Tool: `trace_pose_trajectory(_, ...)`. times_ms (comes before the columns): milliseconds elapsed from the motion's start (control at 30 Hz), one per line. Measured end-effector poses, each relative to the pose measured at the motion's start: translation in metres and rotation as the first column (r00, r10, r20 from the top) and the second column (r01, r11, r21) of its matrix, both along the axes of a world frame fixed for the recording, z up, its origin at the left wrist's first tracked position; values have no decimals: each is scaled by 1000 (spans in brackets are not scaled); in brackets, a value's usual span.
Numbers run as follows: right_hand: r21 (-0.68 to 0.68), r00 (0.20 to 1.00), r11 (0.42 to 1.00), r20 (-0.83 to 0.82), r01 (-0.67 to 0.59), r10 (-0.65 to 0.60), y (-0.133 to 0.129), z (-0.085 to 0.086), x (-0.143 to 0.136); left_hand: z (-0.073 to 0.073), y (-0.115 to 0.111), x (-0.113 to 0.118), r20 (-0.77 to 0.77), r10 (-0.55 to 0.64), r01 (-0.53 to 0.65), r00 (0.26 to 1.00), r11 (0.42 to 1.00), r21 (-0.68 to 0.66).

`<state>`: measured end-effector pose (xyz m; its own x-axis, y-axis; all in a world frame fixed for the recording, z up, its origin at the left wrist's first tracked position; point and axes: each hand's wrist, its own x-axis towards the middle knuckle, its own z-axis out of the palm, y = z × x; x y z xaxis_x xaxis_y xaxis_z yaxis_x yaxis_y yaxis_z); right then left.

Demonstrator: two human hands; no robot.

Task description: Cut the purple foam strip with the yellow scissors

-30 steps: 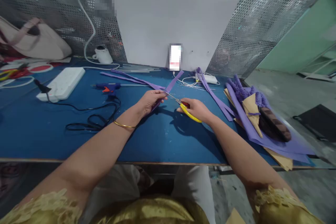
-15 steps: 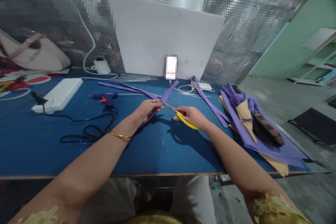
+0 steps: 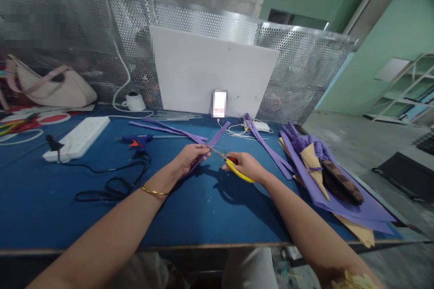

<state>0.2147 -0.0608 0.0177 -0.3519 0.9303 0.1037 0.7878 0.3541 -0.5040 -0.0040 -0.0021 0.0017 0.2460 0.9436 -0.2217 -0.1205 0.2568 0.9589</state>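
Observation:
My left hand point(image 3: 194, 158) pinches a purple paper strip point(image 3: 219, 135) over the middle of the table. One end of the strip sticks up past the fingertips; the other runs down below the palm. My right hand point(image 3: 246, 165) is closed round scissors point(image 3: 240, 174) with yellow and red handles. The blades point left and reach the strip beside my left fingertips. Whether the blades are apart there is too small to tell. More purple strips point(image 3: 169, 128) lie just behind my left hand, and others point(image 3: 271, 149) lie to the right of the scissors.
A blue glue gun point(image 3: 137, 141) with a tangled black cord and a white power strip point(image 3: 79, 137) lie left on the blue table point(image 3: 190, 216). A lit phone point(image 3: 219, 104) leans on a white board point(image 3: 217, 63). Purple sheets point(image 3: 359, 216) and a brown checkered case point(image 3: 341, 182) lie right.
The camera has tilted up, so everything sits lower in view. My hands, the strip and the scissors keep nearly the same position relative to each other.

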Motion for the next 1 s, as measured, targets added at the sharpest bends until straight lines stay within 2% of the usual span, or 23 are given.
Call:
trace_pose_trajectory(267, -32, 996, 999, -84, -38, 36, 1, -1, 0, 3, -2, -2, -9, -22, 22, 1000, 1000, -7)
trace_pose_trajectory(567, -25, 1000, 1000, -29, 1, -2, 2, 0, 0, 2, -1, -1, -54, -18, 22, 998, 997, 73)
trace_pose_trajectory(767, -17, 1000, 1000, -15, -4, 4, 3, -4, -1, 1, -3, 1, -67, 24, -19, 997, 997, 75)
trace_pose_trajectory(1000, -5, 1000, 1000, 20, 21, -21, 2, -1, 0, 1, -3, 1, -73, 6, -1, 997, 998, 67)
